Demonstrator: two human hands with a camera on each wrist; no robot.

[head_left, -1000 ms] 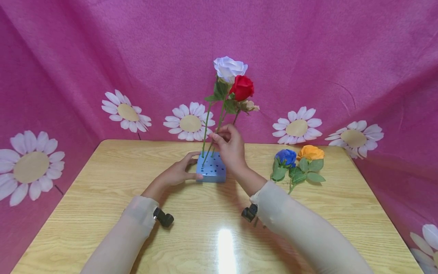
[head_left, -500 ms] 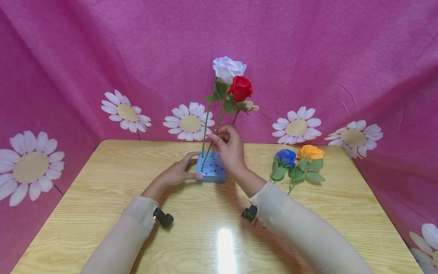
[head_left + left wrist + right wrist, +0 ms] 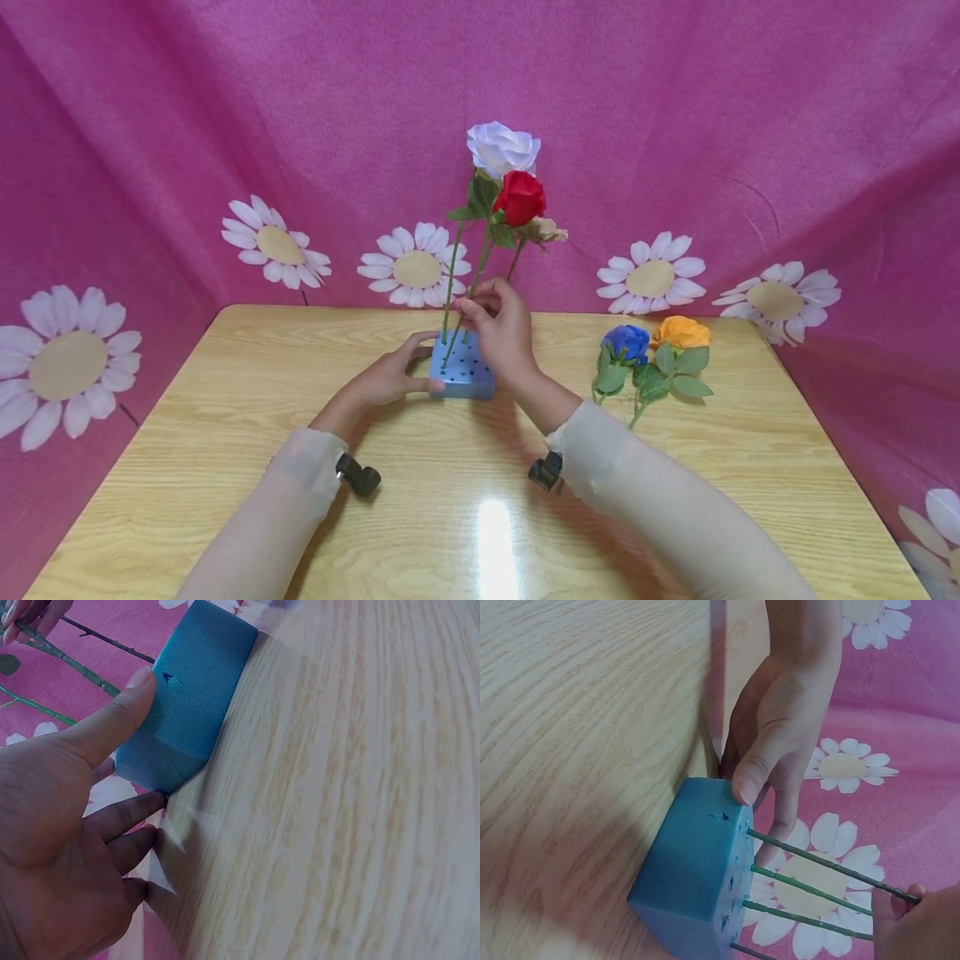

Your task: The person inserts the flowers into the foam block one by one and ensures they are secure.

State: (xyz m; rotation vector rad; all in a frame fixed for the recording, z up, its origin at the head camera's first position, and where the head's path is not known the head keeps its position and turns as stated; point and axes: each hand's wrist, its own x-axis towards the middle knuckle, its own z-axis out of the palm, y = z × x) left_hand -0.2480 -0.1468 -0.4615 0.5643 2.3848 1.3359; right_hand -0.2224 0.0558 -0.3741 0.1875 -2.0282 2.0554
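Head view gives me the blue block (image 3: 465,389) near the middle of the table (image 3: 420,500). The person's left hand (image 3: 386,377) grips its left side, thumb at the front and fingers round toward the back. The right hand (image 3: 506,329) is drawn in narrow, thumb and fingertips pinching the stem (image 3: 817,859) of the red rose (image 3: 521,198), its foot meeting the block's top toward the left. From where I sit I cannot tell how deep it goes, so I count this one as in progress rather than finished.

Behind it rise the white rose (image 3: 504,148) and a cream flower (image 3: 550,230); I judge both placed, though the right hand hides the cream one's lower part. My right wrist feed shows four stems reaching the block, the pinched one included, and I cannot match every one to a bloom.

What looks left is the blue rose (image 3: 627,342) and the orange rose (image 3: 681,332), lying together at the right of the table, well apart from the block. Several holes (image 3: 475,362) stand bare, so I reckon there is room for both.
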